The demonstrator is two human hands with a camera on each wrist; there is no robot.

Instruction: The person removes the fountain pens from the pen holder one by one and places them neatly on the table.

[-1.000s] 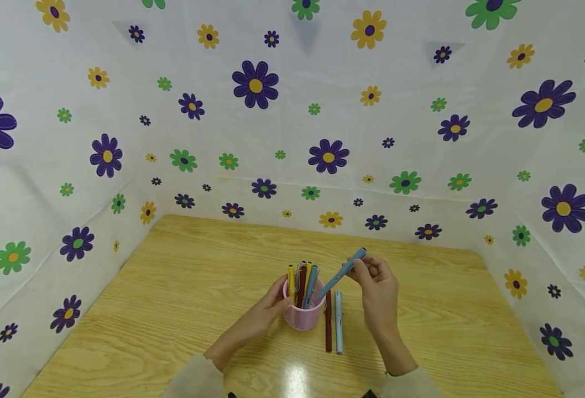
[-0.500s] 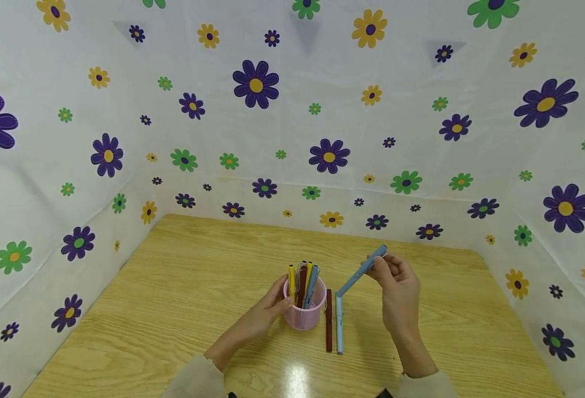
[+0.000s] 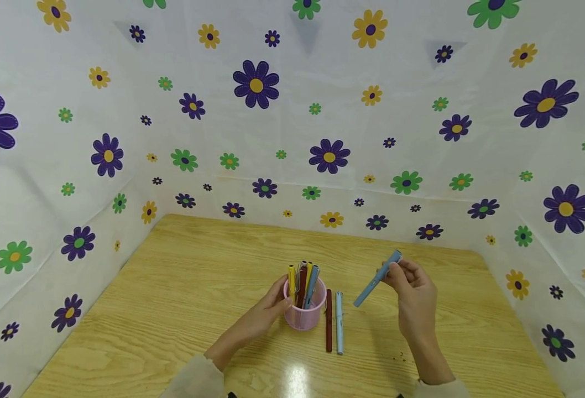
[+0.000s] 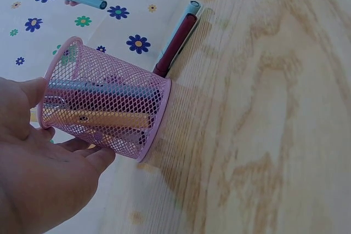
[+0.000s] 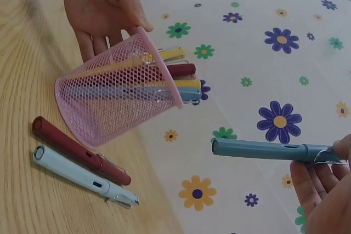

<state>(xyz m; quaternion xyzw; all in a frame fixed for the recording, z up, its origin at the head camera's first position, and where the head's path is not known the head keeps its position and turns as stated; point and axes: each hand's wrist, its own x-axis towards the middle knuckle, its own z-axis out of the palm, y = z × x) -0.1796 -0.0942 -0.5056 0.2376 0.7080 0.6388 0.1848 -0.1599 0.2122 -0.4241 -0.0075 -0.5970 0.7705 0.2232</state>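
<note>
My left hand [image 3: 265,312] grips the left side of a pink mesh pen cup [image 5: 118,89], thumb at its rim. Several pens stand in the cup: yellow pens [image 3: 291,279], a dark red one [image 5: 181,70] and a blue one [image 3: 311,287]. Between thumb and fingers my right hand [image 3: 417,298] pinches a blue pen [image 5: 258,149] near its clip end. That pen slants in the air, lower end toward the cup. On the table just right of the cup lie a dark red pen [image 3: 329,320] and a light blue pen [image 3: 339,323], side by side.
The wooden table [image 3: 198,260] extends around the cup and pens. White cloth with printed flowers [image 3: 292,127] walls off the back and both sides. A few tiny dark specks [image 3: 401,356] show on the table near my right wrist.
My right hand has moved right, carrying the blue pen from the cup's rim, past the light blue pen, into the space right of it. The left hand and cup have stayed put.
</note>
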